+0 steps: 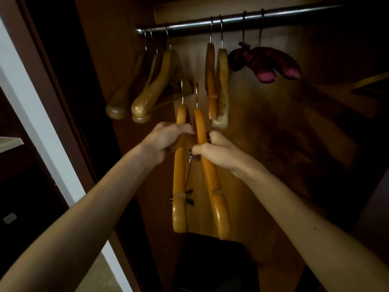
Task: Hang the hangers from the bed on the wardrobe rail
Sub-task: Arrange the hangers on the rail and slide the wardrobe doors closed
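Observation:
I look into a dark wardrobe with a metal rail [273, 16] across the top. My left hand [166, 140] grips a wooden hanger [180, 186] held edge-on, its hook pointing up below the rail. My right hand [219, 152] holds a second wooden hanger [212, 182] right beside the first, its hook also free of the rail. The two held hangers nearly touch at a metal clip between my hands. Three wooden hangers [151, 89] hang on the rail's left end and two more [216, 85] near its middle.
Two padded purple hangers [271, 62] hang on the rail to the right. The wardrobe's wooden back panel [294, 133] lies behind everything, and its side wall [101, 81] is on the left. A dark box [210, 266] sits low under my hands. A white door frame [31, 106] runs down the left.

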Demonstrator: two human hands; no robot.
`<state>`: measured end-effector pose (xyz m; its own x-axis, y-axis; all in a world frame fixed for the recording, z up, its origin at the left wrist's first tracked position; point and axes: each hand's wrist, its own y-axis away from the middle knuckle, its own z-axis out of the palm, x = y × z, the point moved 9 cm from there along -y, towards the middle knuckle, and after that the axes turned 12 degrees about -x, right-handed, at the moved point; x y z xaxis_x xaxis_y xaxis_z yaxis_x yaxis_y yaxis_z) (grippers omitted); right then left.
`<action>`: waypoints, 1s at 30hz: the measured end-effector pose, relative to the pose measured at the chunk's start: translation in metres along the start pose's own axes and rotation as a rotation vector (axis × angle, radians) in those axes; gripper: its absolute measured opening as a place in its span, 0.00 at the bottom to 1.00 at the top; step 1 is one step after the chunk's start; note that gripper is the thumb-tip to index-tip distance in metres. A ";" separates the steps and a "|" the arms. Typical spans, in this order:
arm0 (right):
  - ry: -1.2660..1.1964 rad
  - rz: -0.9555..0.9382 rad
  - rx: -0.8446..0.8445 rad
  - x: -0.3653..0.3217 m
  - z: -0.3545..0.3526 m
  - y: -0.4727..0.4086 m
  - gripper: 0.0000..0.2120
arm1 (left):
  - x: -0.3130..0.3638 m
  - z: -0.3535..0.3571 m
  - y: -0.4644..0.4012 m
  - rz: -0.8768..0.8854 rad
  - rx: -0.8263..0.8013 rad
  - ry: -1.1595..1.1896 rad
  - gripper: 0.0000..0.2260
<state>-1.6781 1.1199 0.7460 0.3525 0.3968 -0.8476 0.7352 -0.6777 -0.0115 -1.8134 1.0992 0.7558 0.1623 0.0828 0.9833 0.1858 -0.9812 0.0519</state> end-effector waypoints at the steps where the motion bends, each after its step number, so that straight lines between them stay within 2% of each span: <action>1: -0.013 -0.010 0.020 -0.010 -0.004 -0.008 0.11 | 0.014 -0.006 -0.003 0.018 0.022 0.012 0.12; 3: -0.037 -0.029 0.069 -0.027 -0.012 -0.020 0.07 | 0.037 -0.018 -0.010 0.047 0.076 0.018 0.13; 5: -0.047 -0.048 0.118 -0.044 -0.020 -0.033 0.08 | 0.057 -0.029 -0.018 0.062 0.096 0.031 0.12; 8: -0.095 -0.065 0.167 -0.063 -0.029 -0.048 0.05 | 0.079 -0.039 -0.036 0.076 0.057 0.069 0.24; 16: -0.162 -0.052 0.276 -0.087 -0.058 -0.081 0.04 | 0.111 -0.050 -0.091 0.121 -0.016 0.054 0.10; 21: -0.031 -0.032 0.307 -0.107 -0.078 -0.097 0.10 | 0.127 -0.057 -0.123 0.141 -0.044 0.056 0.08; 24: 0.019 -0.020 0.316 -0.114 -0.088 -0.110 0.06 | 0.138 -0.062 -0.137 0.165 -0.033 0.033 0.04; 25: 0.031 -0.018 0.326 -0.117 -0.090 -0.113 0.03 | 0.142 -0.064 -0.141 0.173 -0.030 0.023 0.04; 30: 0.083 -0.011 0.340 -0.123 -0.104 -0.131 0.03 | 0.154 -0.068 -0.153 0.173 -0.038 -0.001 0.10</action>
<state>-1.7574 1.2243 0.9067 0.4014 0.4446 -0.8007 0.5089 -0.8351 -0.2086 -1.8827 1.2506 0.9111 0.1899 -0.0878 0.9779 0.1183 -0.9867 -0.1115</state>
